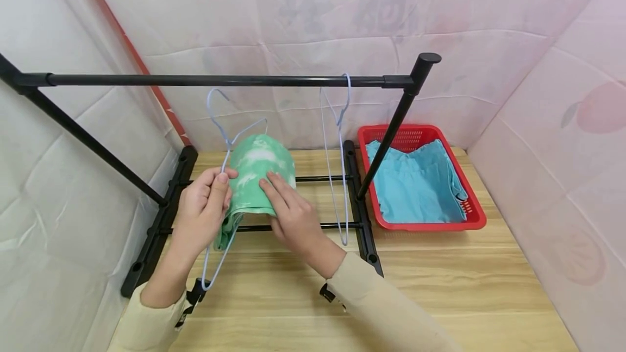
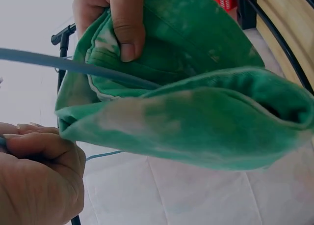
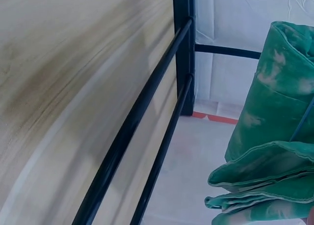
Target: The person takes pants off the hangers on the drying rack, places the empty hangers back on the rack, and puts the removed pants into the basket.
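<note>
Green mottled cloth, curved, folded — slim blue hanger, hands gripping both

Left hand: fingers curled, thumb pressed toward the index finger; a pinch is held.
Right hand: placed right of the left hand; fingers extended far and left, thumb opposed to them.
Left forearm: angled from near left toward far right, sleeved.
Right forearm: angled from near right toward far left, sleeved.

A makeshift, screened-off booth: creased pale sheeting lines the left, far and right sides of a wood-grain surface.
</note>
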`<state>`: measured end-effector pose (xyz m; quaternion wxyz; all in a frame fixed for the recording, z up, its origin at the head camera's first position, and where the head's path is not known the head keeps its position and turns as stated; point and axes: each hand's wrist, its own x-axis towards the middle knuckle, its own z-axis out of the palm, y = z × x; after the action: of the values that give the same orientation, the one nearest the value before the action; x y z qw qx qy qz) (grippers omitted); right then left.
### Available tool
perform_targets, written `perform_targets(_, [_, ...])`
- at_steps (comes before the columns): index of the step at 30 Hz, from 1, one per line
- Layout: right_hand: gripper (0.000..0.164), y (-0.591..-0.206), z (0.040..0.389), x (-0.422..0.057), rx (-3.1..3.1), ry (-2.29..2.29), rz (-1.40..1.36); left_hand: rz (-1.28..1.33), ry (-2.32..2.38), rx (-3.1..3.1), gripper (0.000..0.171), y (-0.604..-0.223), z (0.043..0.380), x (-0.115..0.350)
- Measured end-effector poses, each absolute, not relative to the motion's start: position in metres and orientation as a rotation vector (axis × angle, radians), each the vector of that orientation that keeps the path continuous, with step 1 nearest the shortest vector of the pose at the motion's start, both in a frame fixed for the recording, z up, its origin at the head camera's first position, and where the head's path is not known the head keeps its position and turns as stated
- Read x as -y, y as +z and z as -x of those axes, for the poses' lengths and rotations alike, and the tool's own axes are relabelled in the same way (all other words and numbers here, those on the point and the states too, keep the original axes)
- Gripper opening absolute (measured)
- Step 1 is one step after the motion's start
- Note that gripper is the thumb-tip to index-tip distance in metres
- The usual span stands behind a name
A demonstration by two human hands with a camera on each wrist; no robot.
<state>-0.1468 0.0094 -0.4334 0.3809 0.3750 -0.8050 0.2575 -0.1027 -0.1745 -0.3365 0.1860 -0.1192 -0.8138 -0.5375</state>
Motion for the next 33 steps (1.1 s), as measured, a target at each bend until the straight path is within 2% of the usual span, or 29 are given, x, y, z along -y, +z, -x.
perform_targets(16, [0.037, -0.427, 0.156, -0.015, 1.891, 0.548, -0.952, 0.243, -1.241, 2.398, 0.029, -0.34, 0.107, 0.181])
perform_targets(33, [0.037, -0.42, 0.159, -0.023, 1.777, 0.549, -0.939, 0.224, -0.975, 2.476, 0.032, -0.344, 0.111, 0.181])
